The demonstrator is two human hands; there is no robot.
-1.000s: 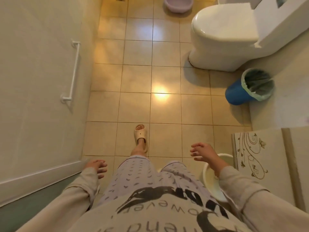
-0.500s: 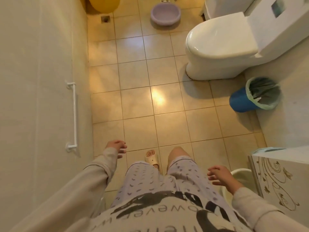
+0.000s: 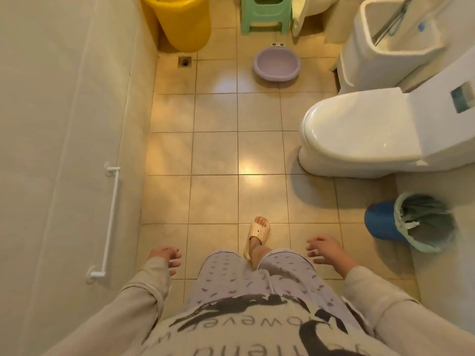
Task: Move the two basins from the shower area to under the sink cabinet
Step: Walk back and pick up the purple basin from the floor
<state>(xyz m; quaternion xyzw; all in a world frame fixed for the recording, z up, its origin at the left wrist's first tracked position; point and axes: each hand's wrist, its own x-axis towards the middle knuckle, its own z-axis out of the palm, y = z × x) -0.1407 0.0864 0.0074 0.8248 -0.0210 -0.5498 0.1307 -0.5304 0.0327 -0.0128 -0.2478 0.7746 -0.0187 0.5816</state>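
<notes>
A lilac basin [image 3: 277,64] sits upright and empty on the tiled floor at the far end, just in front of a green stool. My left hand [image 3: 165,258] hangs low at the left, fingers apart, holding nothing. My right hand [image 3: 325,250] hangs at the right, fingers spread, also empty. Both hands are far from the lilac basin. No white basin or sink cabinet shows in this frame.
A white toilet [image 3: 359,132] stands at the right and a blue bin [image 3: 380,222] with a green liner in front of it. At the back are a yellow bucket [image 3: 185,24], a green stool [image 3: 264,14] and a floor drain [image 3: 184,61]. A white grab rail [image 3: 110,222] is fixed to the left wall.
The view has moved forward down the bathroom: the white basin and patterned cabinet at the lower right have dropped out of view, and the lilac basin, bucket and stool have come into sight.
</notes>
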